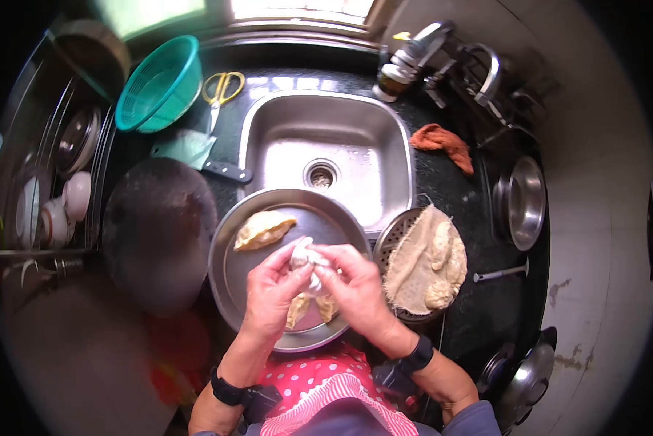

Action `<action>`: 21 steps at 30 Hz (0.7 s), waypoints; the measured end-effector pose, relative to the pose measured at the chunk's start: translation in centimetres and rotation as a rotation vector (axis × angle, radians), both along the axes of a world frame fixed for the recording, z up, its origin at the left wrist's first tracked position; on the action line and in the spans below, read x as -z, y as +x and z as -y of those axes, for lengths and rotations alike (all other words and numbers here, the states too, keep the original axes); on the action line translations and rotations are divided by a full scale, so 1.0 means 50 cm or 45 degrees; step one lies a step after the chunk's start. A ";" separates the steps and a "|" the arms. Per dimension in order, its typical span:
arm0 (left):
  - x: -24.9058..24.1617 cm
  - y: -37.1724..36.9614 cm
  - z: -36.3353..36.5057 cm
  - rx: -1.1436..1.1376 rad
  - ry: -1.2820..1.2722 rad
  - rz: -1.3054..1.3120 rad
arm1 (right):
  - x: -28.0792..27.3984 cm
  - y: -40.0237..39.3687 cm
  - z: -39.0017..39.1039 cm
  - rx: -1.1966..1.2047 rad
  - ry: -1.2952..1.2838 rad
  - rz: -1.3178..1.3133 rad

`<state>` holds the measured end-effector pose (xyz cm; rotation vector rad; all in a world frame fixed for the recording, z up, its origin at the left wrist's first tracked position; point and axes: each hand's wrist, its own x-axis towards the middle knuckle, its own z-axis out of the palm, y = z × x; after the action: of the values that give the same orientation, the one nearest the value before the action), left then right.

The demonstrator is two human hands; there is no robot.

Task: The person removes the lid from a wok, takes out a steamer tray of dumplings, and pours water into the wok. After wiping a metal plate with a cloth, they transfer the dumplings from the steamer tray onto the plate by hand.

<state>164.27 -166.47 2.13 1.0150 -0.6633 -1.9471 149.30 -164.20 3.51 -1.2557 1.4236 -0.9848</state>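
Both hands meet over a round steel tray (228, 269) in front of the sink. My left hand (272, 291) and my right hand (352, 283) together pinch a pale lump of dough (305, 256) between the fingertips. A folded, filled dumpling (262, 229) lies on the tray's far left part. Two more dough pieces (310, 309) lie on the tray under my hands, partly hidden. Each wrist wears a black band.
A steel sink (326, 156) lies beyond the tray. A strainer with cloth and dough pieces (428, 261) sits right of it. A dark round griddle (159, 232), a teal basket (159, 83), yellow scissors (221, 91), a dish rack (50, 189), an orange rag (443, 142) and steel pots (523, 203) surround them.
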 end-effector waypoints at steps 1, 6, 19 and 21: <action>-0.004 -0.008 -0.008 -0.064 -0.030 0.101 | -0.006 0.001 -0.017 0.012 -0.058 -0.066; 0.017 -0.004 -0.007 -0.145 -0.179 0.372 | -0.025 0.002 -0.093 -0.096 -0.133 -0.104; 0.137 -0.131 0.048 0.528 -1.162 1.022 | 0.006 -0.126 -0.228 0.374 0.119 -0.162; 0.140 -0.134 0.042 0.556 -1.196 1.104 | 0.008 -0.127 -0.234 0.413 0.121 -0.143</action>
<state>157.55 -168.58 -4.87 1.0793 -2.1649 -1.1264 142.95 -152.51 3.11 -1.0429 1.7796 -1.0591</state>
